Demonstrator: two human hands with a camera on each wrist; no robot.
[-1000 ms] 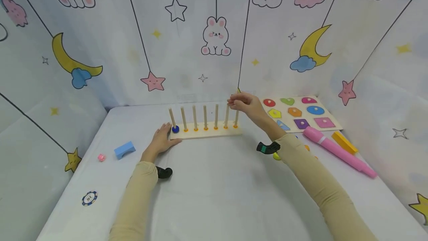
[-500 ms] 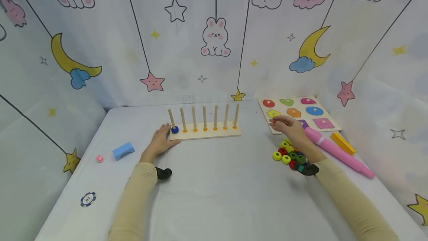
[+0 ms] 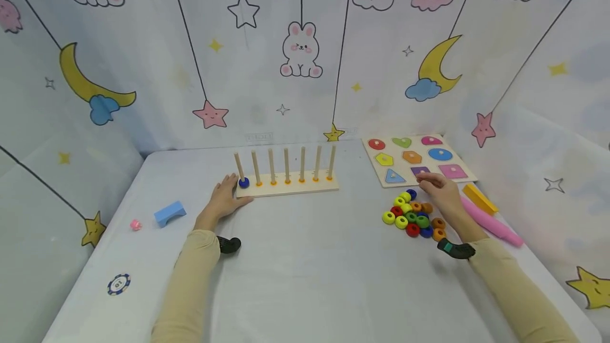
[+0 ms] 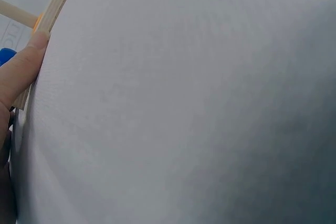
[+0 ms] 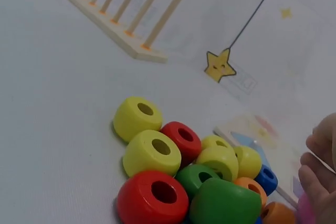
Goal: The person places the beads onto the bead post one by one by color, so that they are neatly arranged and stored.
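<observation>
A pale wooden peg board (image 3: pixel 295 188) with several upright pegs stands near the back of the table. One blue bead (image 3: pixel 243 183) sits at the foot of its leftmost peg. My left hand (image 3: pixel 223 200) grips the board's left end; in the left wrist view the thumb (image 4: pixel 23 69) presses on its front edge, and the other fingers are mostly hidden. My right hand (image 3: pixel 443 197) is above the right side of a heap of coloured beads (image 3: pixel 411 217), fingers loosely bent and nothing visible in them. In the right wrist view, a red bead (image 5: pixel 152 196) and a green bead (image 5: pixel 226 203) lie nearest.
A shape puzzle board (image 3: pixel 388 171) lies behind the beads. To the right are a pink stick-like toy (image 3: pixel 493 225) and a yellow block (image 3: pixel 478 198). On the left lie a blue arch block (image 3: pixel 170 213), a small pink piece (image 3: pixel 135 225) and a poker chip (image 3: pixel 118 283).
My right hand has moved from the board's right-hand pegs, rightward and nearer, to above the bead heap. The left hand stays on the board's end. The head view has shifted slightly.
</observation>
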